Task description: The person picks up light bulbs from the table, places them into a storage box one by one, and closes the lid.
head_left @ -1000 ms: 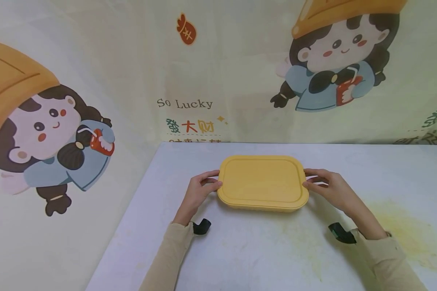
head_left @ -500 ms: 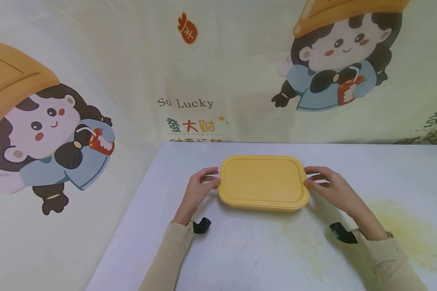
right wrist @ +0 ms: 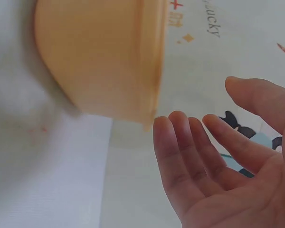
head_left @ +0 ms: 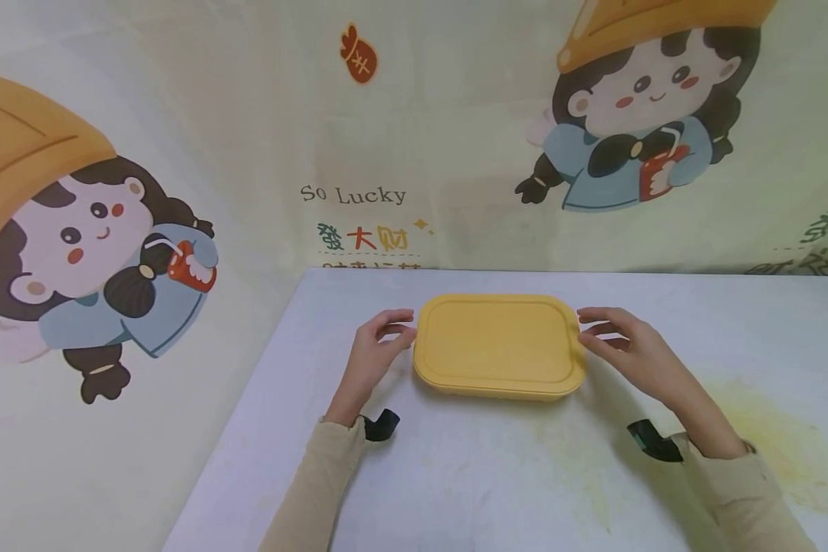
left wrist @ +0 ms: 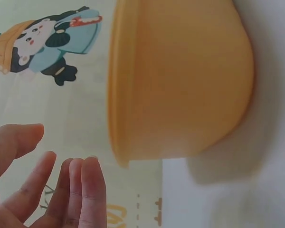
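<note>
A yellow lidded box (head_left: 500, 346), oblong with rounded corners, sits on the table with its lid on. My left hand (head_left: 376, 353) hovers by the box's left end, fingers apart from it and holding nothing. In the left wrist view that hand (left wrist: 57, 185) is raised beyond the lid's edge, a gap between the fingers and the box wall (left wrist: 185, 80). At the box's right end is my right hand (head_left: 631, 349), its fingers loosely extended. The right wrist view has the fingertips (right wrist: 165, 130) close to the lid rim (right wrist: 152, 71), with nothing gripped.
The white table (head_left: 497, 475) has yellowish stains (head_left: 766, 437) at the right. Behind it hangs a pale printed cloth (head_left: 455, 138) with cartoon figures and lettering. A black wrist device shows at each cuff.
Both hands have let go of the box's ends and risen slightly, moving a little away from it. The box stays in place, its lid on.
</note>
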A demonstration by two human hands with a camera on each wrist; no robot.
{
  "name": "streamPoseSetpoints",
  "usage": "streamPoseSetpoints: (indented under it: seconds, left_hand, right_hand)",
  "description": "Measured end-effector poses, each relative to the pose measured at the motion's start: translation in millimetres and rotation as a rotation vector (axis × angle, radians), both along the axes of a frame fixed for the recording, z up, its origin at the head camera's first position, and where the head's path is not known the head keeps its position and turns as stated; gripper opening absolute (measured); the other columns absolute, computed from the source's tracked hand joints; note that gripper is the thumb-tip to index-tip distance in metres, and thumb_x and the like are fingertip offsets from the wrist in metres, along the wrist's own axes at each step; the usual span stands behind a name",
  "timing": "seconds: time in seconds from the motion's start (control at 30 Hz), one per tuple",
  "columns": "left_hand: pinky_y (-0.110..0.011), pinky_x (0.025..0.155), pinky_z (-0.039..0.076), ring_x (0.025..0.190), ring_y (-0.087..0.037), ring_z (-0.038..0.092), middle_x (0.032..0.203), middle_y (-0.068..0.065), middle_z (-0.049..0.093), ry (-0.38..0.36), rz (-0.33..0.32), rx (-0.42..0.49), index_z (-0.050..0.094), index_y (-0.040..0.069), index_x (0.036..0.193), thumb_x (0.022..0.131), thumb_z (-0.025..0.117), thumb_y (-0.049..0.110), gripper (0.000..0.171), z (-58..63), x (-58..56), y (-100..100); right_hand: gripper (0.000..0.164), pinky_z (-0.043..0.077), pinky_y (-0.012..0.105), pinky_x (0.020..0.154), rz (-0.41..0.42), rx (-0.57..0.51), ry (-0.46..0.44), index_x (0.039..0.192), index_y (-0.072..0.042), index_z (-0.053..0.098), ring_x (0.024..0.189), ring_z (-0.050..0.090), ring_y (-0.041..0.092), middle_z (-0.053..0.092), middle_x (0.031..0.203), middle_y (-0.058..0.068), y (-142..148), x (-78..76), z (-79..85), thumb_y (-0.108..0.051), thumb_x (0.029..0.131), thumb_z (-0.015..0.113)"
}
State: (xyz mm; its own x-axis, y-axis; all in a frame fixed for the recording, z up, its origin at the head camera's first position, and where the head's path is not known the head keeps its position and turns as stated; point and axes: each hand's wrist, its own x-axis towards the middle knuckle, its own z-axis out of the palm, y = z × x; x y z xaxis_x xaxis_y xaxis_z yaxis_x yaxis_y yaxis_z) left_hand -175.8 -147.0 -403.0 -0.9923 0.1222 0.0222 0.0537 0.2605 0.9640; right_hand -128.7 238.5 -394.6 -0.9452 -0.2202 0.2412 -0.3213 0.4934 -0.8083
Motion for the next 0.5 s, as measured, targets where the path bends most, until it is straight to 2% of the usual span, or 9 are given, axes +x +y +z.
streamPoseSetpoints:
  seconds: [0.03, 0.17, 0.37, 0.5]
  left_hand:
    - [-0.030, 0.085, 0.058, 0.110, -0.021, 0.061, 0.128, -0.008, 0.063, -0.008, 0.001, -0.005, 0.067, 0.014, 0.123, 0.093, 0.071, 0.018, 0.031, 5.9, 2.7, 1.8]
    - [-0.031, 0.089, 0.056, 0.113, -0.021, 0.059, 0.132, -0.009, 0.061, -0.007, -0.004, -0.014, 0.065, 0.014, 0.127, 0.093, 0.071, 0.019, 0.035, 14.7, 8.3, 5.5]
    - [-0.039, 0.093, 0.054, 0.111, -0.021, 0.061, 0.129, -0.007, 0.063, 0.097, -0.021, -0.039, 0.065, 0.015, 0.127, 0.092, 0.072, 0.020, 0.035, 20.9, 15.0, 10.2]
    - [-0.041, 0.094, 0.055, 0.111, -0.022, 0.061, 0.127, -0.001, 0.063, 0.154, -0.021, -0.074, 0.064, 0.013, 0.128, 0.092, 0.073, 0.023, 0.039, 27.0, 22.2, 14.8]
  right_hand:
    - [0.039, 0.048, 0.002, 0.082, -0.002, 0.001, 0.006, 0.131, 0.004, 0.056, 0.099, 0.054, -0.015, 0.059, 0.126, 0.021, -0.4, 0.7, 1.1, -0.009, 0.095, 0.066]
    - [0.040, 0.046, 0.001, 0.083, -0.005, 0.014, 0.038, 0.132, 0.002, 0.056, 0.101, 0.053, -0.014, 0.058, 0.127, 0.019, -3.1, 4.2, 5.7, -0.008, 0.095, 0.067]
    - [0.045, 0.045, 0.000, 0.086, 0.002, 0.034, 0.101, 0.135, 0.000, 0.054, 0.106, 0.054, -0.007, 0.057, 0.125, 0.017, -10.2, 11.5, 14.8, -0.006, 0.093, 0.068]
    - [0.047, 0.045, 0.002, 0.087, 0.012, 0.065, 0.136, 0.136, 0.000, 0.052, 0.109, 0.052, -0.005, 0.055, 0.126, 0.016, -14.7, 16.9, 20.4, -0.005, 0.093, 0.069]
